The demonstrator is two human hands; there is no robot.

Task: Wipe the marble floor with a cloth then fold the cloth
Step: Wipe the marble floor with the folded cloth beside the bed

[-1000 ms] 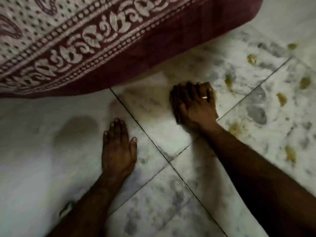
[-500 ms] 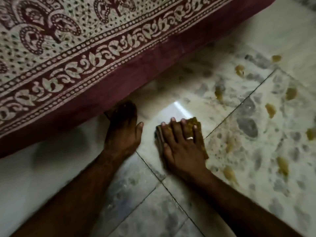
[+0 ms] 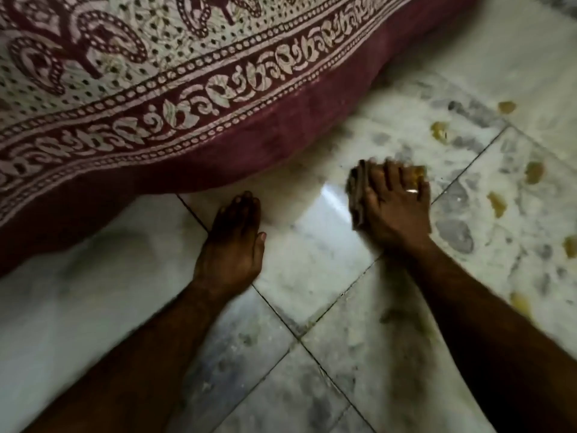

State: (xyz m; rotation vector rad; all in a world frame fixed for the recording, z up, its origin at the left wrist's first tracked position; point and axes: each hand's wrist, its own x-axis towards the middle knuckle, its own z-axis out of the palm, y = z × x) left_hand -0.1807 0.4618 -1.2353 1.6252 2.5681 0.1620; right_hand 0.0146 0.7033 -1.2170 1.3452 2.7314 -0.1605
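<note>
Cloth (image 3: 357,195): bunched on marble floor (image 3: 312,276) under right hand (image 3: 396,207), fingers flat, pressing it. Left hand (image 3: 232,245): flat on floor, fingers straight, holding nothing. Status: wiping underway; yellow stains (image 3: 496,204) rightward unwiped; folding not begun.

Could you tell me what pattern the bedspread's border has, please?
The bedspread border shows white scrolls and dots on maroon; head view.

cloth (image 3: 359,195): brown | marble floor (image 3: 327,260): white, grey-veined | bedspread (image 3: 125,89): maroon-cream paisley

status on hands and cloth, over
Right hand flat on brown folded cloth on white marble floor. Left hand flat on floor. Yellowish spots to right; maroon patterned bedspread close.
</note>
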